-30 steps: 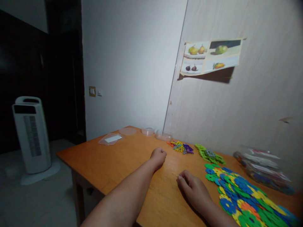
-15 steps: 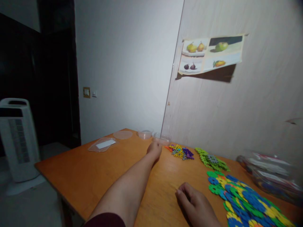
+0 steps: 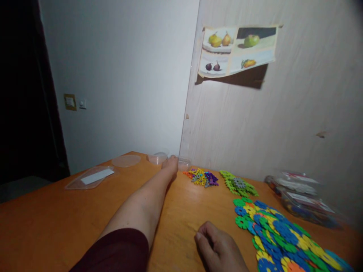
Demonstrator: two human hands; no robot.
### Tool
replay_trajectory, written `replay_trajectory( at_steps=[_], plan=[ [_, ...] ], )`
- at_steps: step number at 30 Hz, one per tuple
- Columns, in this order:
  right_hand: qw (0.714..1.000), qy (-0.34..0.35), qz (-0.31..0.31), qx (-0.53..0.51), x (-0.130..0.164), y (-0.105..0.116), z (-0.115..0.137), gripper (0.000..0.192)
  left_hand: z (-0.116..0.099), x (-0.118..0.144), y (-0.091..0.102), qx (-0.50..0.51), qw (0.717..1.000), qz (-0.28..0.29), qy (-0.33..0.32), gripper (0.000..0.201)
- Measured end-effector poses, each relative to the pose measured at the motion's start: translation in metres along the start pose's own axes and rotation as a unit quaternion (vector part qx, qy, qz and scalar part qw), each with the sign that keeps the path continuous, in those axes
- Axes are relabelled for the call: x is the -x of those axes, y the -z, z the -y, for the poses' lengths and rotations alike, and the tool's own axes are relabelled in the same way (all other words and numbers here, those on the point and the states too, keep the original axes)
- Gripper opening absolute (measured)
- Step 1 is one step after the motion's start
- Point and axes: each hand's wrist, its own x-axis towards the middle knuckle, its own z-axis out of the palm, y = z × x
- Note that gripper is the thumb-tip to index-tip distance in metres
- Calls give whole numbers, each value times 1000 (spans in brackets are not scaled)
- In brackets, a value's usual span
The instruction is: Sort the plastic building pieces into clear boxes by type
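My left hand (image 3: 170, 166) is stretched out to the far edge of the table, between a round clear tub (image 3: 157, 157) and a clear plastic box (image 3: 185, 164). It covers the box's left end. Its fingers are hidden behind the back of the hand, so their grip does not show. Close to me, my right hand (image 3: 217, 245) rests on the tabletop with its fingers curled in and the thumb against them; nothing shows in it. Small snowflake-shaped pieces (image 3: 202, 177) in yellow, purple, orange and grey lie in a pile just right of the box.
Green pieces (image 3: 236, 184) with a grey one on top lie farther right. A large heap of blue, green and yellow notched discs (image 3: 283, 234) spreads nearer me. Filled clear packs (image 3: 306, 192) stand behind it. Two clear lids (image 3: 126, 161) lie at the left.
The view has turned right and moved closer to the table. My left hand has reached farther, to the left end of the clear box. The right hand keeps its curled pose.
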Motion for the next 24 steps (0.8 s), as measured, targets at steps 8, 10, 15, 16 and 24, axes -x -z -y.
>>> replay_trajectory(
  at_steps=[8, 10, 15, 16, 24],
  plan=[
    [1000, -2, -8, 12, -1, -1, -1, 28, 3, -5, 1, -16, 999, 25, -21, 38],
    [1000, 1, -9, 10, -1, -1, -1, 29, 3, -5, 1, -14, 999, 25, -21, 39],
    [1000, 0, -8, -5, 0, 0, 0, 29, 9, -4, 0, -8, 1000, 20, -5, 41],
    [1000, -1, -1, -5, 0, 1, 0, 29, 11, -4, 0, -8, 1000, 18, -3, 39],
    [1000, 0, 9, -6, 2, 6, 4, 28, 22, 16, 16, -21, 1000, 18, -7, 17]
  ],
)
